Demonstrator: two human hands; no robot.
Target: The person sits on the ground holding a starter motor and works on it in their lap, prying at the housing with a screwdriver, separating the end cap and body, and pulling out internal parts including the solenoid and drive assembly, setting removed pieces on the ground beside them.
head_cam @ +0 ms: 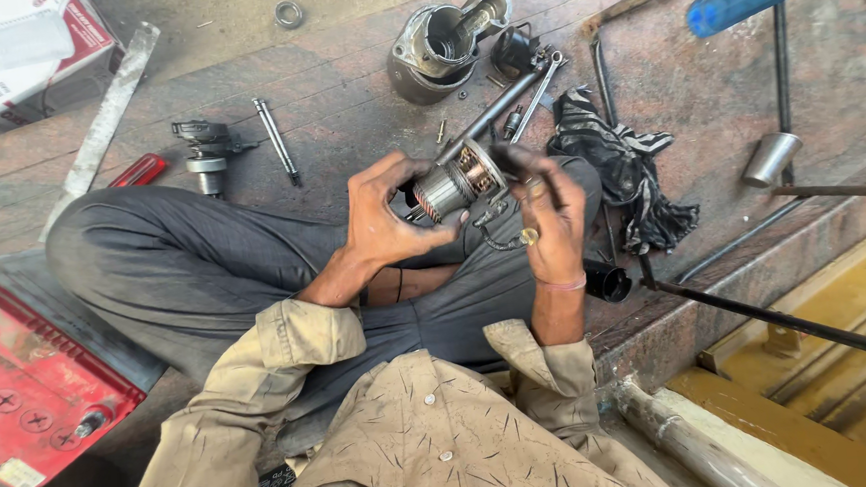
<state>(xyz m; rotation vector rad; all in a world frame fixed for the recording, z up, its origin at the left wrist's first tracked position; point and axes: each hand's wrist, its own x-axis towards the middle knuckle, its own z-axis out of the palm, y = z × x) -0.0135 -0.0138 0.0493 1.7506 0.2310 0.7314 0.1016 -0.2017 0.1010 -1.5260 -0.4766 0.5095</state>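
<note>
Two hands meet over my lap: my left hand [383, 216] wraps its fingers around a motor core [454, 180] of ribbed steel and copper, while my right hand [552, 221] pinches its far end. Around it on the stone floor [343, 88] lie a grey metal housing [431, 48], a thin rod [275, 140], a dark striped rag [629, 176] and a red battery [21, 384].

Open stone floor lies at ten o'clock of the hands; a motor housing [438, 41] blocks twelve, a crumpled rag [621, 167] and thin rods [780, 52] crowd two, perhaps loose screws between.
</note>
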